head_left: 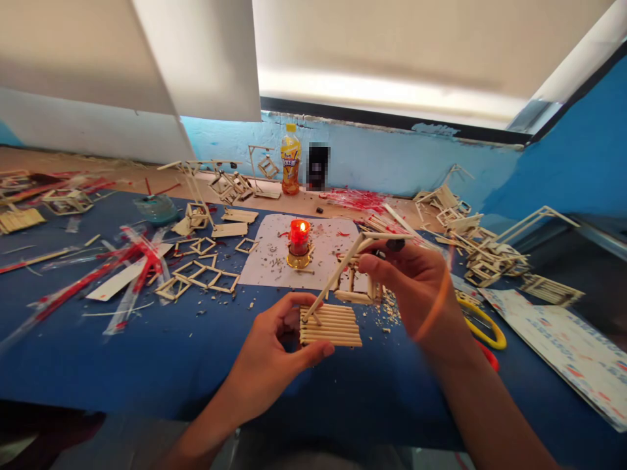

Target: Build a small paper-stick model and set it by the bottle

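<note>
My left hand (274, 349) grips a small raft-like base (333, 326) of thin wooden sticks laid side by side, thumb along its near edge. From that base a slanted stick post (336, 277) rises to the upper right and meets a short crossbar with a dark lump at its end. Below the crossbar is a small box-shaped stick frame (357, 297). My right hand (416, 281) is closed in a pinch at the top of this frame; its fingertips are partly hidden. Beyond both hands, a lit red candle (300, 238) stands in a gold-coloured holder on white paper (264, 261).
Loose stick squares (210, 277) and red-and-clear plastic wrappers (142, 261) lie left. Stick models (484, 254) and yellow-handled scissors (484, 326) are right, beside a printed white packet (563, 352). A drink bottle (290, 160) stands by the wall.
</note>
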The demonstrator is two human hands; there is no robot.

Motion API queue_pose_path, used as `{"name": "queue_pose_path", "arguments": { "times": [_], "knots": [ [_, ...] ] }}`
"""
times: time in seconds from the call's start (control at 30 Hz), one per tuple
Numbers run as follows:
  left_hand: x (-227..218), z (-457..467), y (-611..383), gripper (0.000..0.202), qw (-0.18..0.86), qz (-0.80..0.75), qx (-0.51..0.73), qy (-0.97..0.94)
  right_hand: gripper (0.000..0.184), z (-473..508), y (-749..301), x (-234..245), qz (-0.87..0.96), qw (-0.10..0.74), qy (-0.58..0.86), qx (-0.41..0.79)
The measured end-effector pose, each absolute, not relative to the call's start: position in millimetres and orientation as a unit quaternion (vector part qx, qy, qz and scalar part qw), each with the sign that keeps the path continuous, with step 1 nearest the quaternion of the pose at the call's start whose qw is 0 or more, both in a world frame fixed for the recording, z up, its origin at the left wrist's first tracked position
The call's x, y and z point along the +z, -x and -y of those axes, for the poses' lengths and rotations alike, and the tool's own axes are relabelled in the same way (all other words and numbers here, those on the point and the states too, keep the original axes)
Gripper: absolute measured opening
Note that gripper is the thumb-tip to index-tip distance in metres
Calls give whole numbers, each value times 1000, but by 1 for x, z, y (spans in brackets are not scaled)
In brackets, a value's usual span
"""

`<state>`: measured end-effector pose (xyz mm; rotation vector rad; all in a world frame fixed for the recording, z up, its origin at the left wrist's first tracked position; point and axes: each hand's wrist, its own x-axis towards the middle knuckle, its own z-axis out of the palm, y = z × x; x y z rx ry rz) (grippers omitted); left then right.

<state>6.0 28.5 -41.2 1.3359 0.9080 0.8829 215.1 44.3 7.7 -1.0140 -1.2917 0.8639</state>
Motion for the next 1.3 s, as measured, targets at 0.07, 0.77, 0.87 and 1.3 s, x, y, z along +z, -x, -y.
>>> {"name": "queue_pose_path", "arguments": {
  "times": [0.07, 0.77, 0.87, 1.3],
  "knots": [
    [-43, -28, -5, 45, 611, -390, 380, -575, 8, -44, -216, 8, 551, 610, 429, 374],
    [-47, -25, -1, 53, 658, -399, 354, -532, 30, -38, -219, 13, 524, 650, 301, 461],
    [-47, -25, -2, 52, 657, -401, 357, -529, 28, -39, -220, 16, 519, 670, 263, 461],
    [-47, -27, -1, 52, 652, -401, 355, -537, 43, -35, -231, 24, 588, 613, 341, 402]
  ]
}}
